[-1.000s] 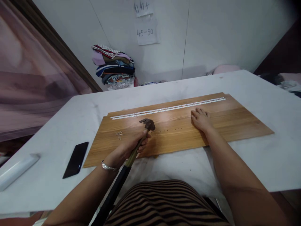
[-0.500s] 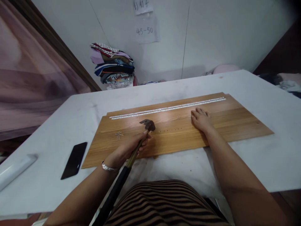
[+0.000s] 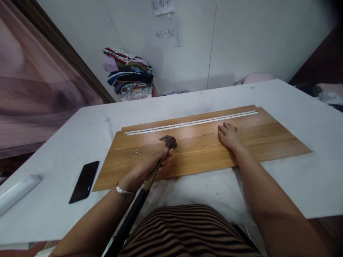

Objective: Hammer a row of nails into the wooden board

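- My left hand [image 3: 150,166] is wrapped around the hammer [image 3: 150,171], fingers curled tight on the handle high up, close below the head.
- The hammer's dark head sits over the wooden board [image 3: 268,139], at the left end of a row of small nails [image 3: 191,148] already standing in the wood; I cannot tell whether the head touches the board.
- The black lower part of the handle runs back towards my striped top [image 3: 187,232], well below my grip.
- A silver bracelet [image 3: 122,190] sits on my left wrist.
- My right hand [image 3: 229,136] lies palm down on the board, fingers together and flat, holding nothing, to the right of the nail row.
- A few loose nails [image 3: 136,152] lie in a little heap on the board, left of the hammer head.
- A long pale strip [image 3: 193,122] runs along the far side of the board, just beyond both hands.
- The board lies flat on the white table [image 3: 308,185], long side facing me.
- A black phone [image 3: 84,181] lies on the table left of the board, apart from it.
- A white curved piece [image 3: 16,192] lies at the table's far left edge.
- A stack of folded cloth [image 3: 130,75] sits against the wall behind the table.
- A paper note [image 3: 165,34] reading 45-50 hangs on the wall above.
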{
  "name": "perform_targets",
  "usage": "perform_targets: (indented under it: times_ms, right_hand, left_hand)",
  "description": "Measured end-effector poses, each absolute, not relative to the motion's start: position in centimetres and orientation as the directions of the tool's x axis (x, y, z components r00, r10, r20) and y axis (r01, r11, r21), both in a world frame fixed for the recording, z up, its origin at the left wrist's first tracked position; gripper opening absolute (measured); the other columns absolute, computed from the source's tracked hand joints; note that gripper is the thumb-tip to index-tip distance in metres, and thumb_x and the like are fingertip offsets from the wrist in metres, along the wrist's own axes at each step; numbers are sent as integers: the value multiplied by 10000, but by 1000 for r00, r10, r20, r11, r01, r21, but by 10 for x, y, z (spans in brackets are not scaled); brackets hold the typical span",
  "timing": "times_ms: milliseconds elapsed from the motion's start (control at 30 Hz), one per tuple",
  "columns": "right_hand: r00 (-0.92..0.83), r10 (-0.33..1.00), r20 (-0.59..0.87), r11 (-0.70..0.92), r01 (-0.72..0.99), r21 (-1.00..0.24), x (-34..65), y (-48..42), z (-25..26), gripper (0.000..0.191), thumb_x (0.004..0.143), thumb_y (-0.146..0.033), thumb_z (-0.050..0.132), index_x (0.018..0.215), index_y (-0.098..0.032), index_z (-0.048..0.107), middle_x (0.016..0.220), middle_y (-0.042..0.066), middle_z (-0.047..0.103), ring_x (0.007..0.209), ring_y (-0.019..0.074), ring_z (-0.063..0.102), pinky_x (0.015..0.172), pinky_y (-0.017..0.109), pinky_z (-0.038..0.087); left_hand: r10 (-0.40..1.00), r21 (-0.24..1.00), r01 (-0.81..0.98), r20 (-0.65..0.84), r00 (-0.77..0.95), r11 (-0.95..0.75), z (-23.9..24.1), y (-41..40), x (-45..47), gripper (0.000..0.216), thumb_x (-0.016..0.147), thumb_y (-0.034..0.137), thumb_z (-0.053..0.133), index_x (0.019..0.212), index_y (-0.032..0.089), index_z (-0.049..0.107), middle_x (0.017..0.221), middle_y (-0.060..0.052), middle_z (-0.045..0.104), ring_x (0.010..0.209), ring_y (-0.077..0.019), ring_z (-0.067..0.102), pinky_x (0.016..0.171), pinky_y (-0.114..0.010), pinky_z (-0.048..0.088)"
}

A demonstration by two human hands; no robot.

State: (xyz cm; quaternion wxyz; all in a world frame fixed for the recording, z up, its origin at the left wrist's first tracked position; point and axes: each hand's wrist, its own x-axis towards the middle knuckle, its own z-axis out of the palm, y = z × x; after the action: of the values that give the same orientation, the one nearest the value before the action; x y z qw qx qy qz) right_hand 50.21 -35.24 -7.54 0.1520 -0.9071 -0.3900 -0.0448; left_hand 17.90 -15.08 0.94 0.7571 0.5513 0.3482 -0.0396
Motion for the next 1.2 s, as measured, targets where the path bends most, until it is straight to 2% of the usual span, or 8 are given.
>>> perform_targets:
  times_ms: [233, 500, 1200]
  right_hand:
    - [693, 696, 185, -649, 718, -250, 502, -352, -75, 447, 979, -321, 358, 1260, -225, 692, 1418, 176, 616, 1327, 342, 487, 1077, 577, 361]
    - [693, 694, 197, -656, 721, -223, 502, -352, -75, 438, 983, -314, 366, 1264, -233, 692, 1387, 166, 631, 1315, 334, 497, 1067, 552, 380]
    - [690, 695, 201, -649, 723, -237, 503, -352, -77, 446, 983, -319, 365, 1277, -246, 693, 1396, 162, 630, 1310, 350, 488, 1054, 568, 379]
  left_hand:
    - [378, 787, 512, -616, 691, 345, 8, -153, 181, 451, 893, 614, 634, 936, 166, 606, 615, 67, 433, 426, -51, 335, 388, -195, 177]
    - [337, 801, 470, -588, 735, 371, 12, -151, 180, 409, 900, 587, 637, 912, 179, 606, 619, 69, 415, 429, -45, 314, 388, -191, 188]
    - [367, 780, 513, -623, 691, 358, 10, -153, 182, 401, 915, 569, 619, 924, 168, 606, 613, 60, 440, 418, -47, 344, 388, -201, 191]
